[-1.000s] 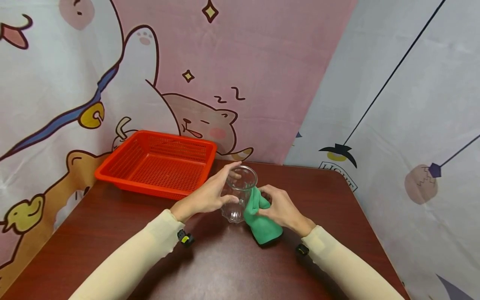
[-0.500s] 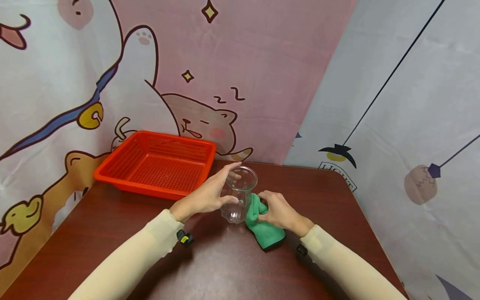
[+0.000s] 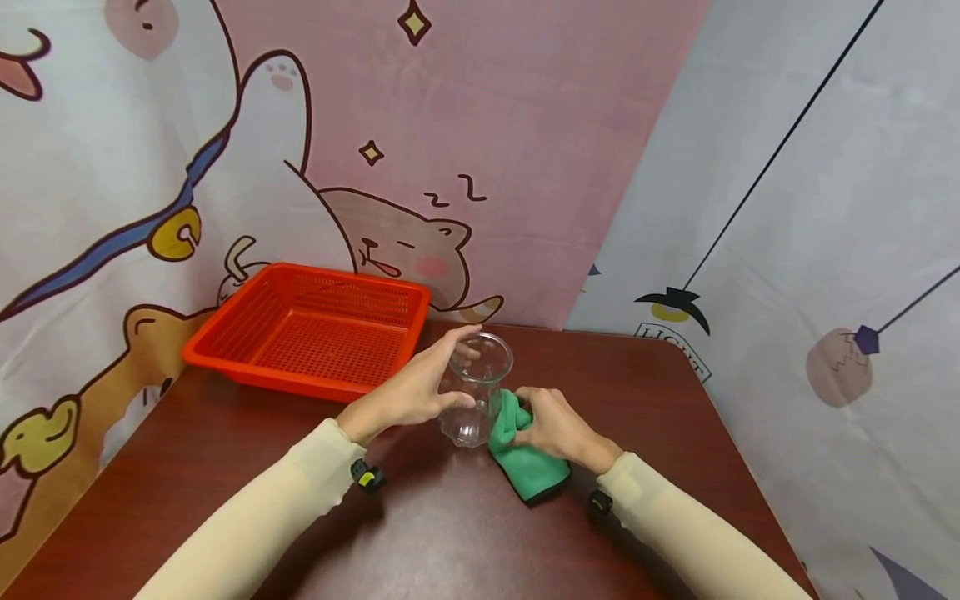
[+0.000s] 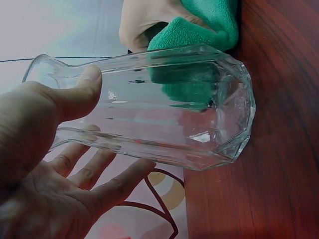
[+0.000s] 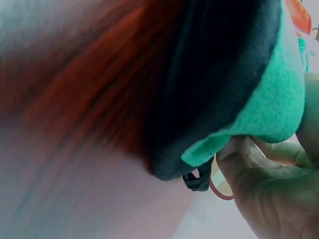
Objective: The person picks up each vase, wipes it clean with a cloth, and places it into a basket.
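Observation:
A clear glass vase (image 3: 467, 430) with a flared rim and faceted base stands upright on the dark red-brown table. My left hand (image 3: 412, 390) holds it from the left near the neck, thumb on the near side and fingers round the far side. In the left wrist view, the thumb lies along the glass (image 4: 164, 107). A green cloth (image 3: 531, 473) with a black edge is bunched in my right hand (image 3: 557, 429), its folds against the vase's lower right side. In the right wrist view, the cloth (image 5: 271, 102) covers part of the fingers; a small black loop hangs from its corner.
An orange-red perforated plastic basket (image 3: 300, 384) sits at the table's back left, just beyond my left hand. Behind the table (image 3: 480, 533) hangs a cartoon-printed fabric backdrop (image 3: 525, 167), which also runs along the right side.
My right hand and the cloth have moved a little down along the vase's side and toward me, then nearly stopped. The left hand keeps its hold on the vase, which stays in place.

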`<state>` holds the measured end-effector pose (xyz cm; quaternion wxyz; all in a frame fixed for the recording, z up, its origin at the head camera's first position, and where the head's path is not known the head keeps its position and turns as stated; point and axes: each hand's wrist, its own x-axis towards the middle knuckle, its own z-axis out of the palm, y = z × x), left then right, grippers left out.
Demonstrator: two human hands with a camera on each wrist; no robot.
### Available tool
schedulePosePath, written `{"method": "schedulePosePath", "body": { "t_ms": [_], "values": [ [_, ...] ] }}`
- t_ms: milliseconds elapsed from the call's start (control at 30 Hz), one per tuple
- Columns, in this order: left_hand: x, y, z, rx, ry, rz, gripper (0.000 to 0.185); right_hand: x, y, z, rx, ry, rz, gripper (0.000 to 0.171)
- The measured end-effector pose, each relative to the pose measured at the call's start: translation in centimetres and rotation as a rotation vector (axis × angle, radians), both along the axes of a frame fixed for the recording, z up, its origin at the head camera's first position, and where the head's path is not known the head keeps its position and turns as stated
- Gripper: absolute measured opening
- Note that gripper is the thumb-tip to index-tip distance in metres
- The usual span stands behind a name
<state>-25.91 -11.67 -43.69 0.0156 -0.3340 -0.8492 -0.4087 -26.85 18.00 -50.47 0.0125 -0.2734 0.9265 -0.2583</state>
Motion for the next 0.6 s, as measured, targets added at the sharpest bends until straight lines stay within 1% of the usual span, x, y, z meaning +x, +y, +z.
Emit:
{"method": "schedulePosePath", "body": {
  "t_ms": [133, 367, 600],
  "values": [
    [-0.12, 0.03, 0.02, 0.008, -0.005, -0.001, 0.111, -0.04, 0.02, 0.02, -0.018, -0.024, -0.013, 0.047],
    [-0.14, 0.07, -0.08, -0.002, -0.008, 0.003, 0.111, 0.01, 0.02, -0.14, -0.038, -0.034, -0.02, 0.049],
    [0.0, 0.08, -0.07, 0.003, -0.024, 0.0, 0.111, 0.26, 0.19, -0.19, -0.071, -0.012, -0.017, 0.051]
  ]
}}
